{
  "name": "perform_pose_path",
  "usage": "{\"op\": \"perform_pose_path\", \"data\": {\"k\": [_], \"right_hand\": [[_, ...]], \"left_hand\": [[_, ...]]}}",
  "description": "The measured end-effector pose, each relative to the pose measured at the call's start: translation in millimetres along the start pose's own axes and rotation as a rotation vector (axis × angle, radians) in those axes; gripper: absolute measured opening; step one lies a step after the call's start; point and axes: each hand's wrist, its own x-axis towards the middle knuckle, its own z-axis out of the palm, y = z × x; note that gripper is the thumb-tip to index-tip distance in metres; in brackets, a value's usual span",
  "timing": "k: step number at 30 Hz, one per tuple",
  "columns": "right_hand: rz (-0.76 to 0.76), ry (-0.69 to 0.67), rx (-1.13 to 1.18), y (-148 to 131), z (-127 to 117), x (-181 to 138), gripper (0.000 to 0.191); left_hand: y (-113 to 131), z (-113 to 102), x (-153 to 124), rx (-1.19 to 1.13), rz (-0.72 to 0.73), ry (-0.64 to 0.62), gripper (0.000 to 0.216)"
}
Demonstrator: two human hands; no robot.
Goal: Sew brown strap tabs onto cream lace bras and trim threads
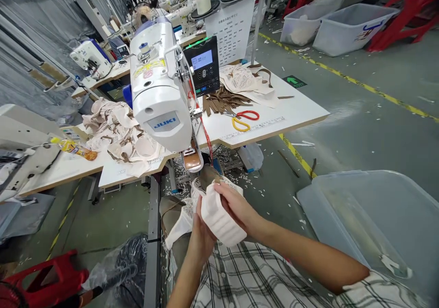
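Both my hands hold a white ribbed fabric piece in front of my lap, below the sewing table. My left hand grips it from underneath, fingers curled round its lower edge. My right hand closes over its top, thumb and fingers pinching the upper edge. A mesh and tan shoe part hangs to the left of the piece. The white JUKI sewing machine stands just beyond, its post and presser foot a short way above my hands.
On the white table lie red and yellow scissors, brown cut pieces and cream fabric piles. A clear plastic bin sits at my right. More bins, red stools and other sewing machines stand around.
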Motion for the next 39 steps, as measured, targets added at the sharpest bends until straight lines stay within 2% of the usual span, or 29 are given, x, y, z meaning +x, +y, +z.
{"op": "perform_pose_path", "data": {"k": [3,6,8,10,14,16,18,20,24,25,26,27,29,30,31,33,34,35,36,37,38,39], "right_hand": [[-0.137,-0.065,-0.092,4,12,-6,0.034],[-0.166,-0.125,-0.169,8,13,-12,0.039],[-0.141,-0.187,-0.264,6,10,-17,0.042],[-0.142,-0.284,-0.377,-1,9,-24,0.044],[-0.158,-0.472,-0.514,-16,19,-29,0.04],[-0.164,-0.565,-0.609,-15,27,-25,0.039],[-0.255,-0.633,-0.749,-7,31,-20,0.04],[-0.34,-0.616,-0.767,4,31,-17,0.04],[-0.354,-0.441,-0.546,14,27,-17,0.035],[-0.384,-0.442,-0.551,12,26,-17,0.034],[-0.433,-0.475,-0.586,9,25,-17,0.034],[-0.489,-0.521,-0.638,3,24,-16,0.034],[-0.592,-0.602,-0.767,-11,22,-14,0.034],[-0.633,-0.622,-0.846,-18,20,-12,0.033],[-0.661,-0.638,-0.934,-25,18,-10,0.031],[-0.652,-0.701,-1.118,-37,14,-6,0.028],[-0.625,-0.76,-1.201,-41,12,-5,0.027],[-0.591,-0.827,-1.271,-45,12,-4,0.026],[-0.558,-0.891,-1.321,-48,11,-4,0.026],[-0.528,-0.943,-1.352,-50,11,-4,0.025],[-0.513,-0.979,-1.373,-52,11,-4,0.026],[-0.515,-0.996,-1.395,-53,10,-5,0.026]], "left_hand": [[-2,15,-1,-0.125,0.157,0.077,0.092],[15,17,-8,-0.116,0.253,0.112,0.091],[31,12,-9,-0.025,0.209,0.073,0.091],[47,5,-2,0.081,0.102,0.028,0.088],[69,-1,27,0.162,-0.151,-0.115,0.076],[78,-1,42,0.25,-0.207,-0.176,0.06],[87,-4,49,0.318,-0.207,-0.171,0.04],[95,-11,46,0.29,-0.076,-0.064,0.034],[98,-29,13,0.238,0.622,0.377,0.029],[94,-33,2,0.29,0.699,0.42,0.033],[90,-37,-9,0.382,0.676,0.394,0.038],[86,-41,-19,0.5,0.568,0.309,0.044],[82,-49,-35,0.738,0.25,0.105,0.051],[82,-53,-40,0.826,0.132,0.063,0.049],[85,-56,-44,0.887,0.099,0.091,0.045],[93,-58,-42,0.964,0.242,0.26,0.043],[96,-57,-35,1.0,0.353,0.312,0.051],[99,-54,-25,1.031,0.446,0.298,0.067],[100,-51,-13,1.058,0.484,0.21,0.084],[100,-47,2,1.06,0.463,0.061,0.091],[99,-44,17,1.034,0.405,-0.109,0.086],[97,-42,30,1.004,0.349,-0.245,0.069]]}}
